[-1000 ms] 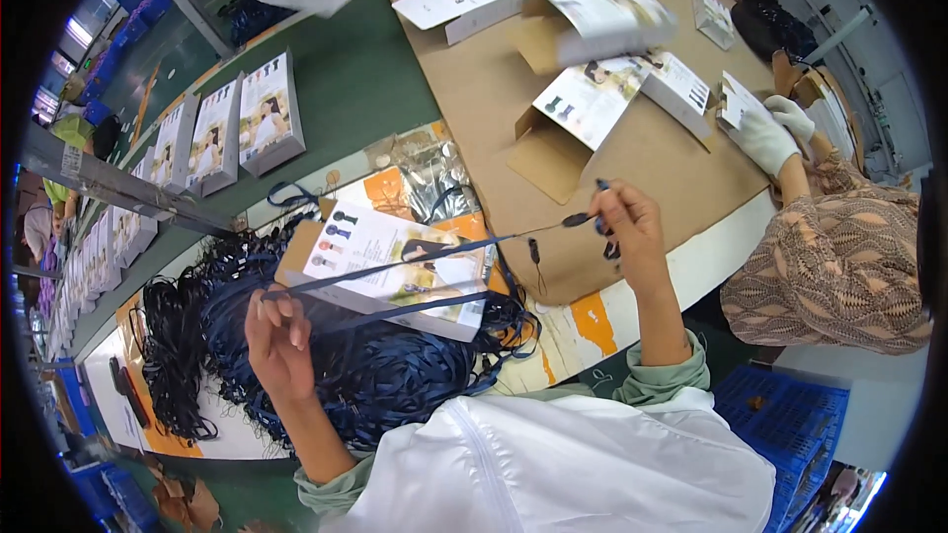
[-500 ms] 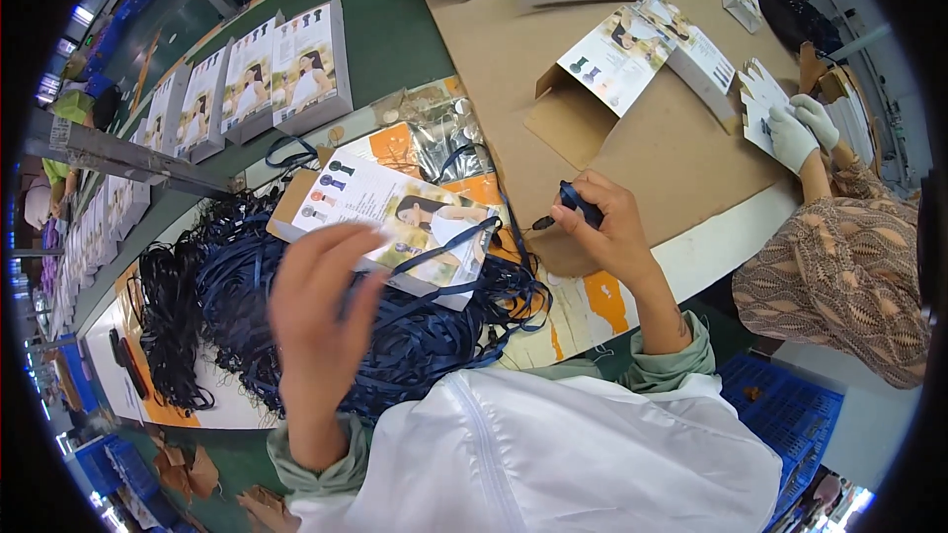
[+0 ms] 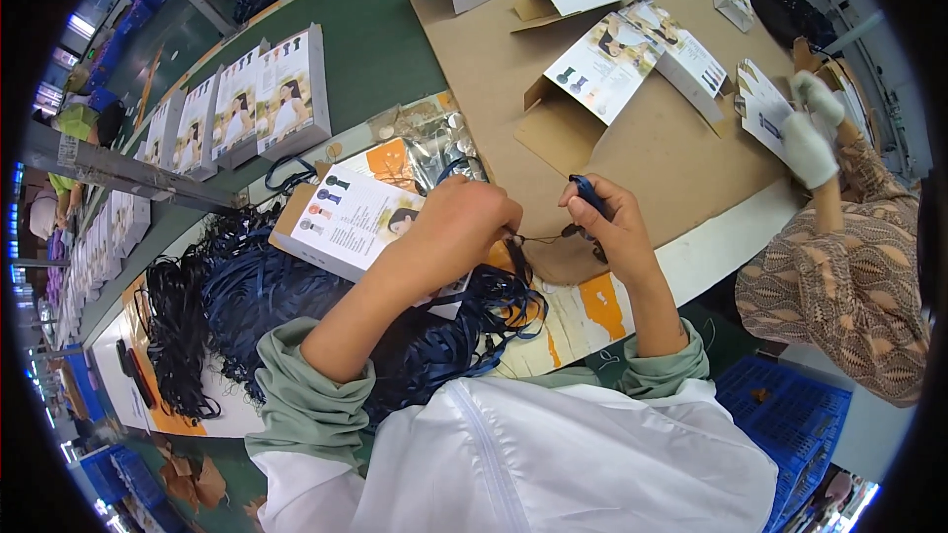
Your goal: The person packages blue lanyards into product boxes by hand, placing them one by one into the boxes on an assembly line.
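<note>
My right hand [image 3: 614,227] is closed around a dark blue lanyard [image 3: 587,192], its flat strap folded between thumb and fingers. Thin dark cord runs from that lanyard toward my left hand [image 3: 472,215], which has its fingertips pinched together on the cord's end. My left forearm crosses over a white printed box [image 3: 348,217] with an open brown flap, hiding part of it. That box lies on a large heap of dark blue lanyards [image 3: 267,291]. Black cords [image 3: 168,336] hang in a bunch at the heap's left side.
Upright printed boxes [image 3: 293,99] stand in a row at left, behind a metal post [image 3: 118,163]. Open cartons [image 3: 602,74] lie on the brown cardboard sheet [image 3: 681,153]. At right, a co-worker's white-gloved hands [image 3: 812,143] handle a box. Blue crates [image 3: 785,415] stand below the table.
My left hand has moved right, from above the printed box to beside my right hand, and now pinches the cord. The co-worker's gloved hands have shifted slightly.
</note>
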The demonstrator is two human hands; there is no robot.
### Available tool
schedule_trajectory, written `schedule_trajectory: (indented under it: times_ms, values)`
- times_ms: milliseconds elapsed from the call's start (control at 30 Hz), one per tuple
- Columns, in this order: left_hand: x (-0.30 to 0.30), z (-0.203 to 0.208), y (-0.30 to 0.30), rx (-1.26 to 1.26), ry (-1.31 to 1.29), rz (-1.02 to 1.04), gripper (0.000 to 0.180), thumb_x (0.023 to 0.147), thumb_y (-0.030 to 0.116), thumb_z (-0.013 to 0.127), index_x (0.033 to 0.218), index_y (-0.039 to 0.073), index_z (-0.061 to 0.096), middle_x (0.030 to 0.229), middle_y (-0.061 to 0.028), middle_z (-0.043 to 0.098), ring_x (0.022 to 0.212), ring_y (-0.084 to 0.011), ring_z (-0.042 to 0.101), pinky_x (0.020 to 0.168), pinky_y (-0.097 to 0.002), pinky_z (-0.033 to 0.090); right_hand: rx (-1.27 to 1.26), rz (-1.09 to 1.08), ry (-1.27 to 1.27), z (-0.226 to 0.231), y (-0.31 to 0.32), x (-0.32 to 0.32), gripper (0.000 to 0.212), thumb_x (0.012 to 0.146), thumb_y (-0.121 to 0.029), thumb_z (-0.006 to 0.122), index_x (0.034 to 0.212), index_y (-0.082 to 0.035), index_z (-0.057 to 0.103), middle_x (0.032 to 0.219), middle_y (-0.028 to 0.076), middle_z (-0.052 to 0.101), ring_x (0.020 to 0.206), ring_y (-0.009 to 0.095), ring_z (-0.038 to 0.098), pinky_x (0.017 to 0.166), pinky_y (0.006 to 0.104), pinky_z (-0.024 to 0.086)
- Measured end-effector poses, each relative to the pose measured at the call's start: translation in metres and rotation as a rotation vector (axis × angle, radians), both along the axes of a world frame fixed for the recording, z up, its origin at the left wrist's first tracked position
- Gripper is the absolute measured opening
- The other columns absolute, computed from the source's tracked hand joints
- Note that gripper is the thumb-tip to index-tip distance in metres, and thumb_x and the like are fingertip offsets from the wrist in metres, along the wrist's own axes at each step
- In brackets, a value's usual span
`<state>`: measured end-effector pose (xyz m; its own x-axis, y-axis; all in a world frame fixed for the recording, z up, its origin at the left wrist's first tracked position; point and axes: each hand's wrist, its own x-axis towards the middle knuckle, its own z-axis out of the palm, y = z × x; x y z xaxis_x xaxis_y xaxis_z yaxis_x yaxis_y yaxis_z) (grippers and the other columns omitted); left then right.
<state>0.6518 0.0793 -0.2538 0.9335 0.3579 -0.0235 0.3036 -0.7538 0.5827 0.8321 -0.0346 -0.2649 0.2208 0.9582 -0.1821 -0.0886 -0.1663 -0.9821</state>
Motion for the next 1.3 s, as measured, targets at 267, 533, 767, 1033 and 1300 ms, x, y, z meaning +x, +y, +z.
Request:
schedule_trajectory:
  times_ms: [267, 533, 767, 1033, 1300]
  values:
    - [-0.003, 0.012, 0.005, -0.597, -0.209, 0.166, 0.01, 0.077, 0.007, 0.063, 0.08, -0.002, 0.058, 0.065, -0.0135, 0.057, 0.066, -0.0217, 0.059, 0.061, -0.03, 0.046, 0.081, 0.24, -0.297, -0.001, 0.001, 0.005, 0.017, 0.073, -0.015, 0.072, 0.085, -0.004, 0.067, 0.065, -0.003, 0.05, 0.058, 0.005, 0.041, 0.052, 0.0213, 0.033]
    - [-0.009, 0.004, 0.005, -0.943, -0.233, 0.214, 0.015, 0.085, 0.013, 0.058, 0.085, -0.001, 0.056, 0.082, -0.005, 0.06, 0.078, -0.0086, 0.057, 0.071, -0.0237, 0.047, 0.096, 0.191, -0.451, 0.0, -0.004, 0.001, 0.014, 0.068, -0.01, 0.073, 0.08, -0.005, 0.067, 0.061, -0.001, 0.045, 0.056, 0.007, 0.04, 0.05, 0.023, 0.029]
    - [-0.007, 0.009, 0.006, -1.319, -0.496, 0.309, 0.016, 0.089, 0.02, 0.053, 0.091, 0.004, 0.054, 0.098, -0.0091, 0.062, 0.086, -0.0153, 0.062, 0.074, -0.0276, 0.049, 0.098, 0.211, -0.448, -0.01, -0.006, 0.01, 0.014, 0.076, -0.017, 0.069, 0.079, -0.004, 0.066, 0.062, 0.0, 0.049, 0.056, 0.008, 0.043, 0.049, 0.0235, 0.032]
    - [-0.037, 0.063, -0.046, -0.417, -0.264, -0.042, 0.027, 0.083, 0.015, 0.057, 0.108, 0.003, 0.056, 0.091, -0.0118, 0.063, 0.084, -0.0271, 0.061, 0.075, -0.035, 0.047, 0.05, -0.043, -0.197, 0.032, 0.039, 0.028, 0.023, 0.087, -0.025, 0.059, 0.08, -0.004, 0.065, 0.058, -0.008, 0.044, 0.055, 0.003, 0.04, 0.046, 0.0217, 0.029]
    - [-0.148, -0.01, -0.056, -0.37, -0.222, 1.149, 0.024, 0.088, 0.021, 0.056, 0.089, -0.003, 0.056, 0.074, -0.015, 0.06, 0.06, -0.0197, 0.057, 0.054, -0.03, 0.044, 0.155, 0.668, -0.865, -0.019, 0.127, -0.067, 0.037, 0.082, -0.036, 0.058, 0.068, -0.001, 0.058, 0.061, 0.016, 0.055, 0.053, 0.034, 0.048, 0.052, 0.0399, 0.04]
